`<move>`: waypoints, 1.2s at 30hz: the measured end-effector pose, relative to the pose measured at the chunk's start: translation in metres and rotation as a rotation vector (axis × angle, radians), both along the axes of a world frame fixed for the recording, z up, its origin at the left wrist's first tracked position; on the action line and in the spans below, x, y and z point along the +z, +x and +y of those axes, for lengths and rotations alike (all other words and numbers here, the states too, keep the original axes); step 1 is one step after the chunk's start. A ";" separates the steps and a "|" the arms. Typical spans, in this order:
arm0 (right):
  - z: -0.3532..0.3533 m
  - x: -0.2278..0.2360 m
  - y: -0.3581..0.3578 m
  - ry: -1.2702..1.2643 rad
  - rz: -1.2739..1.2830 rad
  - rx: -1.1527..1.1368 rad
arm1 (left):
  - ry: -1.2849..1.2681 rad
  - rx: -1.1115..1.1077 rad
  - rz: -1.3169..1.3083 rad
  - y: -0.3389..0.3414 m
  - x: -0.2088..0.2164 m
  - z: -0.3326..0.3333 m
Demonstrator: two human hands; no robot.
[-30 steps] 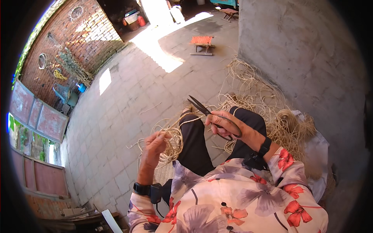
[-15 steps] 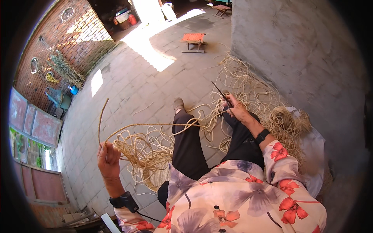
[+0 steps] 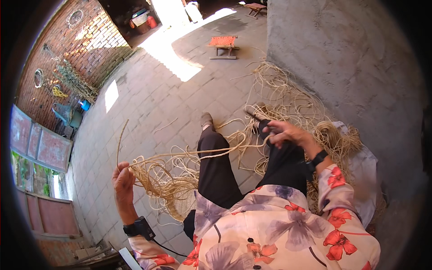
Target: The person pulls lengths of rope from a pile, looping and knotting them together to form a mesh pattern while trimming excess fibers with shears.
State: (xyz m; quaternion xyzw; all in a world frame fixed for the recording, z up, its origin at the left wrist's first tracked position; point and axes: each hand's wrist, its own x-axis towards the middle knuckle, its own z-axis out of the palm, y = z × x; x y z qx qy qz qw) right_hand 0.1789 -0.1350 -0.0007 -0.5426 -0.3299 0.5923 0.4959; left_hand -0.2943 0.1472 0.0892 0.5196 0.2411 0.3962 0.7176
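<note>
Looking down in the head view, the left hand pinches a pale cord between thumb and fingers, well to the left of the dark trousers; a short free end stands up from the fingertips. That cord stretches across the trousers toward the right hand, whose fingers are partly curled around dark scissors. Blur hides whether the blades are parted, and whether those fingers also grip the cord cannot be told.

Judging by what shows, the work is partway along: a woven piece sits just left of the trousers, closely plaited and curved, while plenty of cord remains unworked. How much of the piece is finished is hidden beneath a loose tangle.

The cord looks fibrous, twisted and springy, holding its loops. Right of the trousers, a larger heap spreads in wiry coils beside a smooth, crumpled white sheet. Beyond the trousers stands a stool with a red seat, on rough grey paving.
</note>
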 end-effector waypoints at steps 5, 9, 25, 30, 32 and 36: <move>-0.123 0.038 0.072 0.105 0.012 -0.460 | 0.448 0.040 0.684 0.051 -0.001 -0.020; -0.214 0.034 0.141 -0.223 -0.613 -0.741 | 0.514 -0.205 0.865 0.114 -0.028 -0.051; -0.049 -0.027 -0.076 0.034 -1.037 -0.198 | 1.068 -0.246 0.914 0.150 -0.050 -0.083; -0.067 -0.047 -0.061 0.063 -0.770 -0.003 | 0.793 -0.395 0.937 0.125 -0.055 -0.046; -0.072 -0.024 -0.052 -0.149 -0.230 -0.144 | 0.676 -0.458 1.008 0.100 -0.061 -0.030; -0.078 -0.029 -0.035 -0.021 -0.161 -0.328 | 0.495 -0.699 0.880 0.077 -0.075 -0.020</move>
